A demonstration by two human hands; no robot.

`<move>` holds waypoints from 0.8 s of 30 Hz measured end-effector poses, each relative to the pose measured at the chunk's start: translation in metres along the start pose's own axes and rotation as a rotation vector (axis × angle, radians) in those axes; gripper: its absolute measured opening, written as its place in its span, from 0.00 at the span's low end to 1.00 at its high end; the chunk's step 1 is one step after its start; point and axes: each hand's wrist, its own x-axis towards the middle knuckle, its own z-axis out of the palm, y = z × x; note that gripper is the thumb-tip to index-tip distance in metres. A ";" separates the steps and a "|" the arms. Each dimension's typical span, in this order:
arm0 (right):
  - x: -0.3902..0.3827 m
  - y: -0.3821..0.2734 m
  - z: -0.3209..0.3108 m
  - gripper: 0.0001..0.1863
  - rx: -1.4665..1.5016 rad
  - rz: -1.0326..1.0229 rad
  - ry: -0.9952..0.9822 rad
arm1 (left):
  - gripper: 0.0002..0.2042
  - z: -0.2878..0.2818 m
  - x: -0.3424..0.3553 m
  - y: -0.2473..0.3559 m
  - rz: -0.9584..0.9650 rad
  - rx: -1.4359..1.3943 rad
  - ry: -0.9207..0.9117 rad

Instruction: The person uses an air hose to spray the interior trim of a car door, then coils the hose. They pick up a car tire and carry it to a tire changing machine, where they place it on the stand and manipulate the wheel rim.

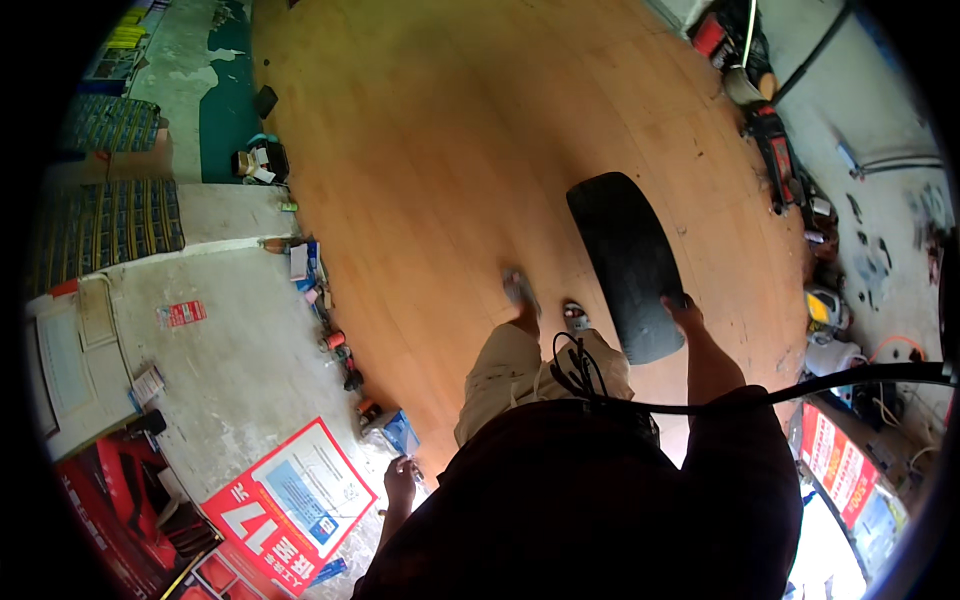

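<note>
Dark cloth of the person's top lies nearest, above beige knee-length shorts. The left hand hangs near a blue-and-white box, fingers bent; whether they hold anything, I cannot tell. The right hand touches the near right edge of a black rubber tyre on the brown wood-patterned floor; how those fingers close, I cannot tell. Beyond sits a red-and-black floor jack.

The tyre looks matt rubber. Smooth, wood-look floor lies beneath it; cloth shorts show to its left.
</note>
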 end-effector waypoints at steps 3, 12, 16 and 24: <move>0.006 -0.080 0.018 0.67 0.210 0.136 0.498 | 0.10 -0.008 0.056 0.008 0.084 0.258 -0.104; 0.106 -0.352 -0.109 0.51 0.325 -0.453 0.448 | 0.16 -0.026 0.278 0.324 0.363 0.438 -0.100; 0.161 -0.332 -0.101 0.57 0.174 -0.264 0.527 | 0.14 -0.041 0.382 0.485 0.449 0.137 -0.093; 0.150 -0.710 -0.180 0.63 0.038 0.017 0.437 | 0.14 -0.047 0.523 0.648 0.428 0.299 -0.116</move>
